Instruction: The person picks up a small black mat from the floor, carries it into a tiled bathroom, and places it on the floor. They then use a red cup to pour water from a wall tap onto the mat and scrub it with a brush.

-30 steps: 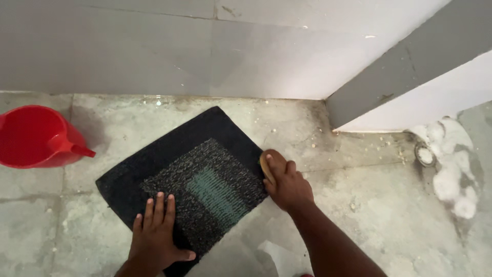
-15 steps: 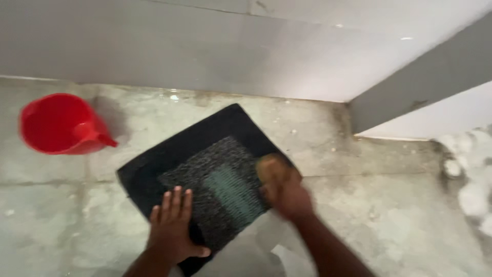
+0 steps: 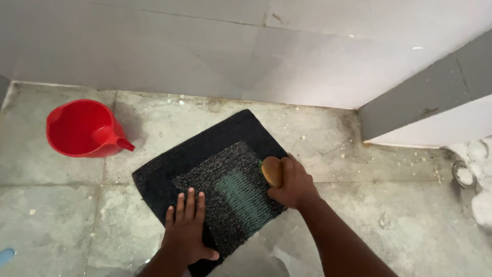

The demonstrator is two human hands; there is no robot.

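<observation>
A dark square mat [image 3: 202, 154] with a grey and teal middle patch lies at an angle on the wet grey floor. My left hand [image 3: 187, 231] presses flat on its near edge, fingers spread. My right hand [image 3: 293, 183] grips a tan wooden scrub brush [image 3: 271, 171] and holds it down on the mat's right edge.
A red plastic jug [image 3: 82, 128] with a handle stands on the floor to the left of the mat. White tiled wall [image 3: 230, 51] runs behind. White foam [image 3: 479, 174] and a small drain lie at the far right, beside a grey wall corner [image 3: 410, 102].
My right hand has scrubbed the brush back and forth along the mat's right edge. The view has shifted, so the jug and mat sit further right. The left hand stays planted.
</observation>
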